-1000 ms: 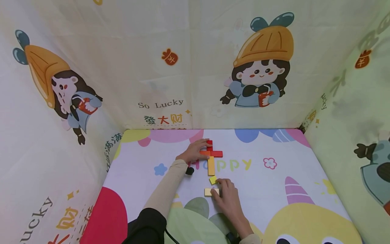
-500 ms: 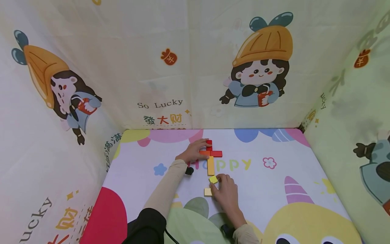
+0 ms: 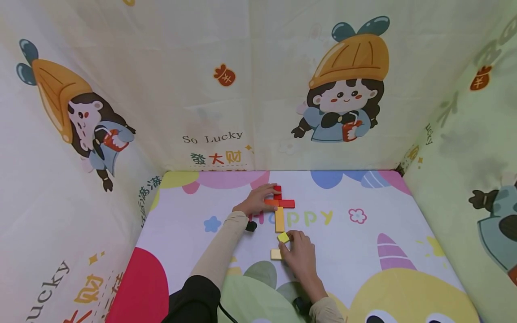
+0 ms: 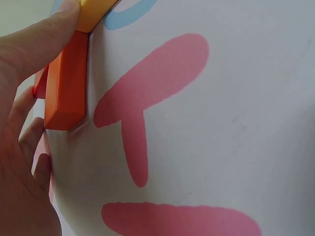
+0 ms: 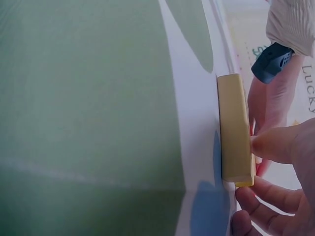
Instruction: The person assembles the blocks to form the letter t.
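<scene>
In the head view, my left hand point(image 3: 255, 201) rests at a row of blocks, its thumb by the amber block point(image 3: 279, 220) and its fingers by the upright red block point(image 3: 277, 189). An orange block point(image 3: 270, 202) lies between thumb and fingers, end to end with another red block point(image 3: 287, 204). Nearer me, my right hand point(image 3: 300, 259) pinches a small yellow block point(image 3: 283, 237) between thumb and fingertips. This block is set at an angle below the amber one. A longer cream block point(image 5: 234, 128) stands close in the right wrist view, with the right thumb passing behind it.
A white printed mat point(image 3: 242, 242) with coloured shapes and lettering covers the table. Patterned cloth point(image 3: 258, 107) hangs at the back and both sides. A black wrist device point(image 3: 251, 226) sits by the left wrist, and a dark cable point(image 3: 227, 312) runs beside the left sleeve.
My right hand has moved up slightly from the cream block to the yellow block, which has turned a little. My left hand and the blocks by it have stayed put.
</scene>
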`<state>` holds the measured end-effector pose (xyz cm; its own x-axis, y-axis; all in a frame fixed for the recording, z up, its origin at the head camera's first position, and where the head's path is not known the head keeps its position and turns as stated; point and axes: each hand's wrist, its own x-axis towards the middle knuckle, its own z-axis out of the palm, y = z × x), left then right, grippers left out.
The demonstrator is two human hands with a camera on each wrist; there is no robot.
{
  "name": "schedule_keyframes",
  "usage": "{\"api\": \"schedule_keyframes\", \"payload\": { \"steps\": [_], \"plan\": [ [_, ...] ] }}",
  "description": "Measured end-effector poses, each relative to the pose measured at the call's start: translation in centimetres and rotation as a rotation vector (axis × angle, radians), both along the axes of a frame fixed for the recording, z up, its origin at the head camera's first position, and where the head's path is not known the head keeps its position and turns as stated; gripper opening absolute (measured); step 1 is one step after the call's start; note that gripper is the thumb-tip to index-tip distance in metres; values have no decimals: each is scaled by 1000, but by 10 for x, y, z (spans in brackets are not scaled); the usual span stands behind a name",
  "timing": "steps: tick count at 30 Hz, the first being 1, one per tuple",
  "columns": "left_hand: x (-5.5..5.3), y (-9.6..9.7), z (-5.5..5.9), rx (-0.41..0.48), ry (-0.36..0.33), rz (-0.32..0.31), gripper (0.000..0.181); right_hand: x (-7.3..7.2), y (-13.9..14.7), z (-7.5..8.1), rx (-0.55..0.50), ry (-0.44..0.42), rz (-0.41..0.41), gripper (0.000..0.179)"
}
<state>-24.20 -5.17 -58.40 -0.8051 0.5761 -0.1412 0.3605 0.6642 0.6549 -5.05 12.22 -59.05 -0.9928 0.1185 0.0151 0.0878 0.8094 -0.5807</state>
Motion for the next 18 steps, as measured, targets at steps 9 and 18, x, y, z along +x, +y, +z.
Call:
{"api": "schedule_keyframes", "payload": {
  "steps": [9, 18],
  "plan": [
    [1, 0, 0, 1, -4, 4, 63, 13, 4, 7, -36, 65, 22, 39],
    [0, 0, -1, 0, -5, 7, 62, 25, 13, 3, -66, 246, 211, 33]
  ]
}}
